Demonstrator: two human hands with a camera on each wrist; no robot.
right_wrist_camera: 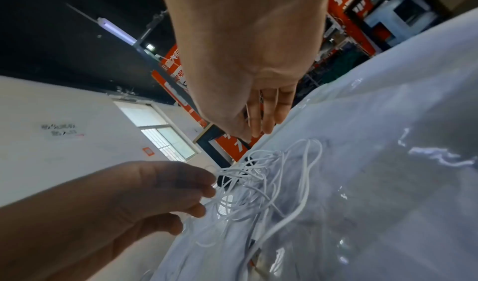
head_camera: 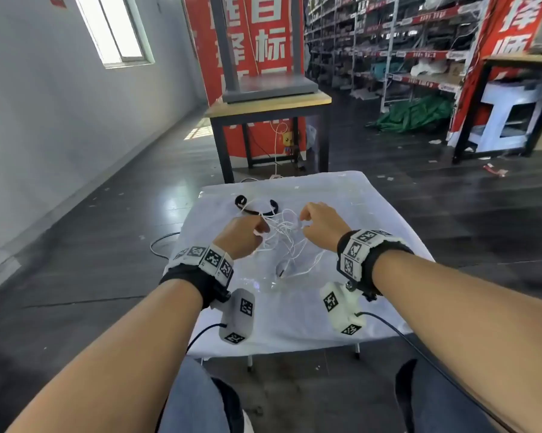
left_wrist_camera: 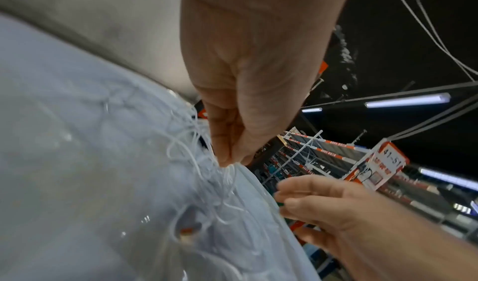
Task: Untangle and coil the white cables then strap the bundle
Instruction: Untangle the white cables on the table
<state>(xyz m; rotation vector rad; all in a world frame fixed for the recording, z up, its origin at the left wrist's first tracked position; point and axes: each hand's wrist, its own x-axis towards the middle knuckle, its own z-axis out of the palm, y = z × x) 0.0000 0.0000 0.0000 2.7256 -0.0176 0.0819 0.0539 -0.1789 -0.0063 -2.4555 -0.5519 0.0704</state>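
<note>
A tangle of thin white cables lies in the middle of a small table draped with a white cloth under clear plastic. My left hand pinches strands at the tangle's left side; the pinch shows in the left wrist view. My right hand has curled fingers holding a strand at the tangle's right side, and a thin strand crosses its fingers. One cable's plug end trails toward me. A black strap lies just beyond the cables.
Beyond the small table stands a wooden table carrying a grey stand. A dark cable loops on the floor at the left. Storage shelves fill the back right. My knees sit under the near edge.
</note>
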